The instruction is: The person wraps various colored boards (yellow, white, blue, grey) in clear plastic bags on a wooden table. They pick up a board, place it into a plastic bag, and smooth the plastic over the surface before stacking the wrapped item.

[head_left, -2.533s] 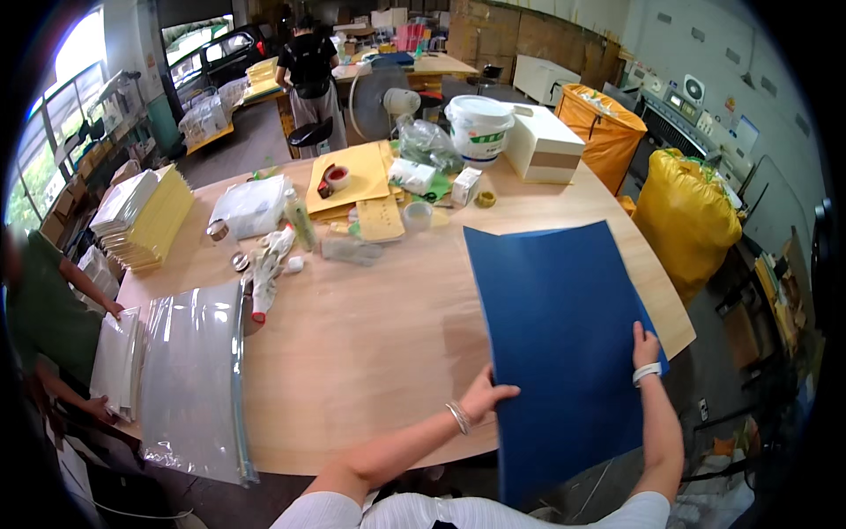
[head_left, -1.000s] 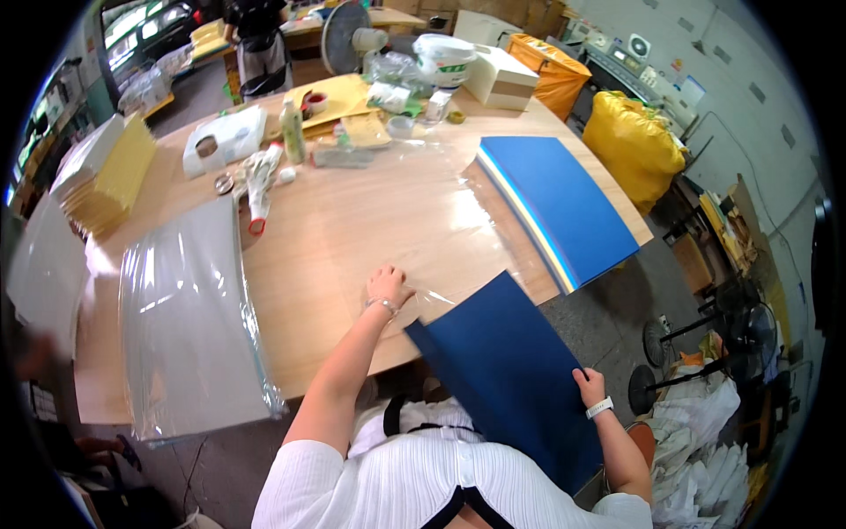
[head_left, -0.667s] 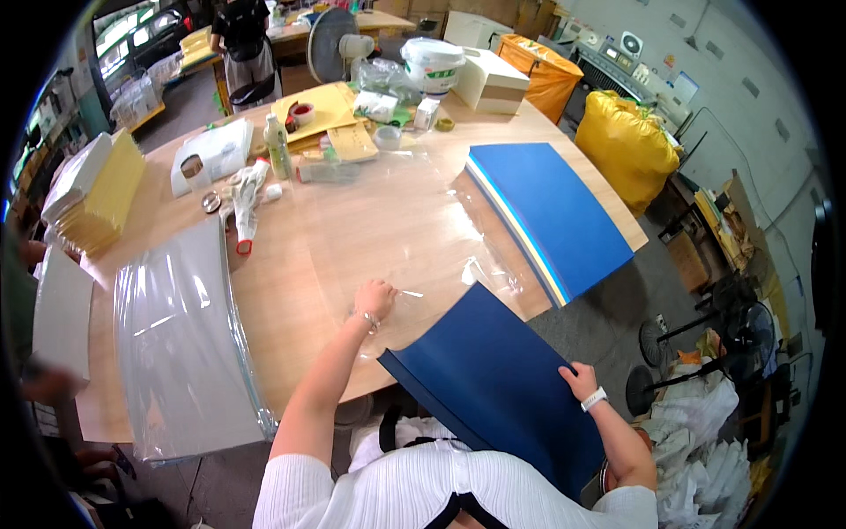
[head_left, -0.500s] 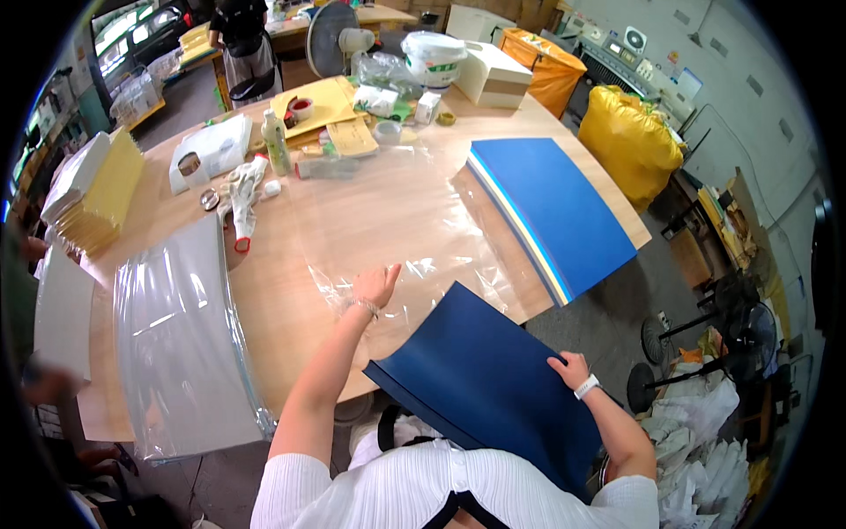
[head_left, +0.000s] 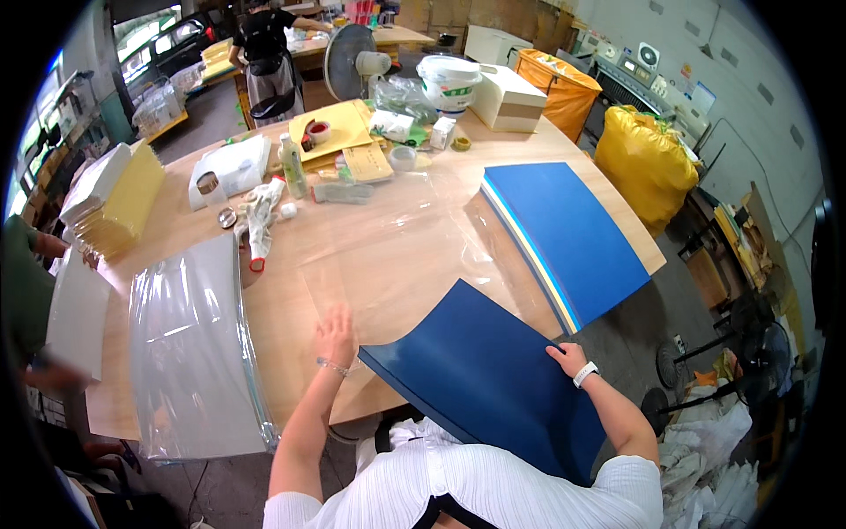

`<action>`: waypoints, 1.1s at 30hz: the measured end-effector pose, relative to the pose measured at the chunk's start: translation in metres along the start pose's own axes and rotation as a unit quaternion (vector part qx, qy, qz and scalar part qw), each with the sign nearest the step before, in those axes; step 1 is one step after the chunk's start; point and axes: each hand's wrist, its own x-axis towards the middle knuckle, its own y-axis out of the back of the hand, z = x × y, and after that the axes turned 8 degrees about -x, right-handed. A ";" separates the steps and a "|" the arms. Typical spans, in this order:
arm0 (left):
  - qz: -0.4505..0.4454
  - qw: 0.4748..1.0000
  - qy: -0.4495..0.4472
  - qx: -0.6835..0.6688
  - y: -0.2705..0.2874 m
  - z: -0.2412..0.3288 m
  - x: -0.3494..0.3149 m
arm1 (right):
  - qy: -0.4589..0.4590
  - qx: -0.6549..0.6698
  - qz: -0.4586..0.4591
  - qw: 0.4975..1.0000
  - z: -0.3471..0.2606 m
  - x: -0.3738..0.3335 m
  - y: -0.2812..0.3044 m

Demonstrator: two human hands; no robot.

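Note:
My right hand (head_left: 568,360) grips the right edge of a dark blue sheet stack (head_left: 480,361), which curves up along its left side and leans between me and the table. My left hand (head_left: 335,333) is slightly blurred, its fingers stretched out and holding nothing, close to the sheets' left corner. It is by the lower left part of a clear plastic bag (head_left: 388,247) spread flat on the wooden table; whether it touches the film I cannot tell. To the right lies a stack of sheets with a bright blue top (head_left: 573,238) and white and yellow edges below.
A plastic-wrapped grey stack (head_left: 189,344) lies at left, near white gloves (head_left: 257,225) and a bottle (head_left: 292,166). Farther back are a tape roll (head_left: 317,131), a white bucket (head_left: 448,84) and a box (head_left: 509,97). A co-worker's arm (head_left: 57,375) shows at far left.
My left hand has drawn back toward me and left off the plastic bag's middle. The bag now lies flatter. My right hand still grips the dark blue sheets; the view has shifted slightly.

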 end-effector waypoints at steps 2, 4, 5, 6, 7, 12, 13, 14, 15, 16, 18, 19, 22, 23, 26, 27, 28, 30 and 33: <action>0.066 0.994 0.079 -0.022 0.009 -0.006 0.004 | 0.000 0.011 -0.005 1.000 0.005 0.010 -0.002; 0.050 0.987 0.114 -0.104 0.012 -0.012 0.021 | 0.021 0.026 -0.016 0.999 0.002 0.028 -0.008; 0.042 0.980 0.129 -0.147 0.012 -0.016 0.034 | 0.042 0.035 -0.018 0.998 0.001 0.037 -0.009; 0.030 0.978 0.142 -0.149 0.021 -0.018 0.045 | 0.065 0.046 -0.028 0.996 -0.017 0.045 -0.011; 0.015 0.976 0.152 -0.157 0.033 -0.014 0.059 | 0.082 0.055 -0.037 0.994 -0.028 0.048 -0.012; 0.022 0.970 0.154 -0.187 0.036 -0.026 0.087 | 0.121 0.069 -0.106 0.985 -0.053 0.064 -0.029; 0.032 0.968 0.151 -0.197 0.036 -0.026 0.088 | 0.136 0.060 -0.109 0.983 -0.058 0.064 -0.032; 0.042 0.966 0.149 -0.207 0.036 -0.027 0.088 | 0.152 0.052 -0.112 0.981 -0.062 0.065 -0.035; 0.050 0.964 0.148 -0.217 0.036 -0.028 0.085 | 0.143 0.073 -0.125 0.979 -0.065 0.064 -0.036; 0.031 0.966 0.118 -0.226 0.037 -0.029 0.081 | 0.135 0.094 -0.139 0.977 -0.068 0.063 -0.037; -0.005 0.969 0.059 -0.241 0.045 -0.033 0.071 | 0.122 0.138 -0.166 0.969 -0.077 0.060 -0.039; 0.007 0.978 0.006 -0.211 0.047 -0.040 0.064 | 0.084 0.128 -0.175 0.973 -0.074 0.061 -0.037; 0.027 0.997 -0.051 -0.043 0.059 -0.043 0.026 | 0.029 0.046 -0.116 0.992 -0.037 0.057 -0.037; 0.049 0.998 0.030 -0.037 0.058 -0.045 0.013 | 0.017 0.062 -0.096 0.993 -0.037 0.059 -0.033; 0.011 0.914 0.337 -0.227 0.055 -0.052 -0.001 | -0.025 0.130 -0.054 0.990 -0.026 0.056 -0.032; -0.062 0.784 0.467 -0.405 0.060 -0.055 0.005 | -0.023 0.108 -0.031 0.993 -0.041 0.054 -0.024; -0.130 0.595 0.564 -0.559 0.062 -0.055 0.009 | -0.026 0.083 -0.007 0.996 -0.052 0.047 -0.014; -0.143 0.562 0.516 -0.630 0.068 -0.037 0.011 | -0.019 0.024 0.038 0.999 -0.027 0.060 -0.025; -0.147 0.517 0.472 -0.699 0.080 -0.027 0.022 | -0.009 0.020 0.043 0.999 -0.032 0.065 -0.016</action>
